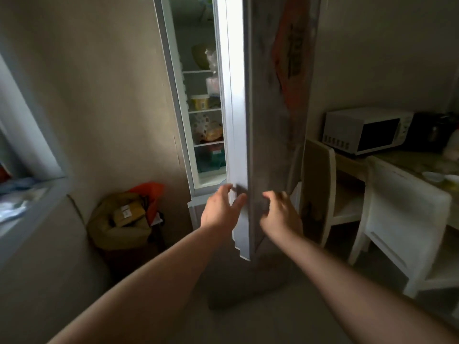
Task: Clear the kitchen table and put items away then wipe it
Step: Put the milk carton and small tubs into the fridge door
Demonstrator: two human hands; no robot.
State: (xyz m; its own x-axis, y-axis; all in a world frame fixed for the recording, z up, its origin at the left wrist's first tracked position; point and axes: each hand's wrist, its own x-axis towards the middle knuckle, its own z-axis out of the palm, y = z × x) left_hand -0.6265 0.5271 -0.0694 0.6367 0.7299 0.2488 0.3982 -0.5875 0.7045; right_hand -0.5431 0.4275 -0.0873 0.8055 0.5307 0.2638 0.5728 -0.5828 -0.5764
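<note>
At the fridge (173, 95), the door (268, 120) stands ajar between the left hand (221, 207), fingers nearly straight at its free edge, and the right hand (280, 214), fingers bent against its face; stiff and weighty, it should swing from there.

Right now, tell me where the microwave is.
In the head view the microwave sits at the right, on the far end of the table. It is to the right of the open fridge door and just behind a white chair.
</note>
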